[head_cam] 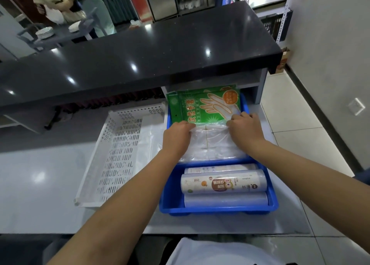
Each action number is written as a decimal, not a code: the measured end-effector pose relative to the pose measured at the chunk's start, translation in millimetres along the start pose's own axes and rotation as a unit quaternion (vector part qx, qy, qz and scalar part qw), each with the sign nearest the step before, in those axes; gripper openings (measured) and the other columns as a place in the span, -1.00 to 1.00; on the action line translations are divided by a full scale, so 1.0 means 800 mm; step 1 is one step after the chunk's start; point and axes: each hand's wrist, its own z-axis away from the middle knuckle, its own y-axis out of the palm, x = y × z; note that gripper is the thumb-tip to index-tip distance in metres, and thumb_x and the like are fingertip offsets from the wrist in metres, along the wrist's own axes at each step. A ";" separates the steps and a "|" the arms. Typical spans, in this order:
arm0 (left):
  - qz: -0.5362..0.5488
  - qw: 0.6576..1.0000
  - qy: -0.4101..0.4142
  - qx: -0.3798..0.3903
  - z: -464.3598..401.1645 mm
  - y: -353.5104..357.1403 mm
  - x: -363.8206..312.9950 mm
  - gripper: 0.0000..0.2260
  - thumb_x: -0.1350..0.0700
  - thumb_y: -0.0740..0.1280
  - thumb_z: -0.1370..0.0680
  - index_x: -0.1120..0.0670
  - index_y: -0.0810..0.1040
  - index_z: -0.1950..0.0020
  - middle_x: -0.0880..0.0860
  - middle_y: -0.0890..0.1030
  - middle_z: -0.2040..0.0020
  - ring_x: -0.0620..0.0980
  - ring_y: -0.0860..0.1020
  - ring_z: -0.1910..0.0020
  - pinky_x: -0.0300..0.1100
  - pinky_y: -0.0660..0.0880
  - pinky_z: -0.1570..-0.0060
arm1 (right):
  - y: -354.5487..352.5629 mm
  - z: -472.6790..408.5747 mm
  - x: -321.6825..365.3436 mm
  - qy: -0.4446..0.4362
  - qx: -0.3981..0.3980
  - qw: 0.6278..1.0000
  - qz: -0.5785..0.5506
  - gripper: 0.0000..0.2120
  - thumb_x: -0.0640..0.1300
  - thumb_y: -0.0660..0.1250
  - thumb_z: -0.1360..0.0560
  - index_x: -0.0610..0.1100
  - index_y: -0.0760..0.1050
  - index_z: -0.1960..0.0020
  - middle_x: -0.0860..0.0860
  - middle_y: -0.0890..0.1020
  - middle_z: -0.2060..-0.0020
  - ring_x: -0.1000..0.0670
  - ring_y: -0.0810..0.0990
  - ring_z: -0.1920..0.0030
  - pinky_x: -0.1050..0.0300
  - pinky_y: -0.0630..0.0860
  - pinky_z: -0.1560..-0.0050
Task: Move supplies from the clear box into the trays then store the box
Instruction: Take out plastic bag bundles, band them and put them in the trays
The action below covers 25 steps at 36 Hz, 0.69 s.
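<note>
A blue tray (272,201) sits on the grey counter with its far end under the black shelf. Several rolls of plastic wrap (222,184) lie in its near part. A stack of clear plastic bags (210,144) fills its middle. Green packs of disposable gloves (202,106) lean at the far end. My left hand (177,135) grips the near left edge of the green packs and the clear bags. My right hand (245,127) pinches their right edge. A white perforated tray (118,150) lies to the left, with a thin clear sheet on its right side.
A black glossy shelf (140,58) overhangs the far side of the grey counter (40,184). A person stands beyond it at the far left by a table with plates. To the right are a tiled floor and a white wall.
</note>
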 end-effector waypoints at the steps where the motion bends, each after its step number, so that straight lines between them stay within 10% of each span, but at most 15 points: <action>1: -0.001 1.000 -0.001 -0.001 0.000 0.002 0.000 -0.68 0.21 0.27 -0.59 -0.03 0.60 -0.30 0.02 0.65 -0.18 0.09 0.56 -0.13 -0.09 0.50 0.08 | 0.001 -0.001 0.000 0.000 0.000 1.000 0.001 -0.78 -0.29 0.29 -0.49 -0.12 0.66 -0.02 -0.07 0.66 0.08 -0.16 0.52 0.03 0.00 0.28 0.02; 7: 0.027 0.999 -0.008 0.026 -0.005 0.004 0.003 -0.67 0.26 0.24 -0.57 0.02 0.61 -0.27 0.07 0.64 -0.15 0.15 0.56 -0.12 -0.07 0.48 0.09 | -0.009 -0.003 0.000 0.007 0.043 0.999 0.006 -0.76 -0.28 0.23 -0.51 -0.09 0.60 -0.08 -0.08 0.64 0.01 -0.16 0.52 -0.01 -0.02 0.33 -0.06; 13: 0.025 0.993 -0.028 0.108 0.019 -0.024 0.014 -0.39 -0.09 0.28 -0.60 -0.13 0.10 -0.60 0.10 0.19 -0.60 0.17 0.14 -0.56 0.11 0.08 -0.52 | -0.056 0.022 0.028 0.028 0.078 0.992 -0.092 -0.53 0.00 0.28 -0.56 -0.06 0.37 -0.45 -0.06 0.49 -0.38 -0.16 0.42 -0.34 -0.12 0.33 -0.33; 25: 0.205 0.959 -0.196 0.024 0.317 -0.105 0.099 -0.32 -0.33 0.18 -0.53 -0.30 -0.07 -0.57 -0.13 -0.10 -0.63 -0.05 -0.19 -0.60 0.06 -0.17 -0.55 | -0.101 0.176 0.269 -0.054 0.053 0.958 -0.276 -0.39 0.22 0.24 -0.55 0.15 0.19 -0.55 0.05 0.06 -0.60 -0.06 -0.09 -0.60 -0.12 -0.08 -0.53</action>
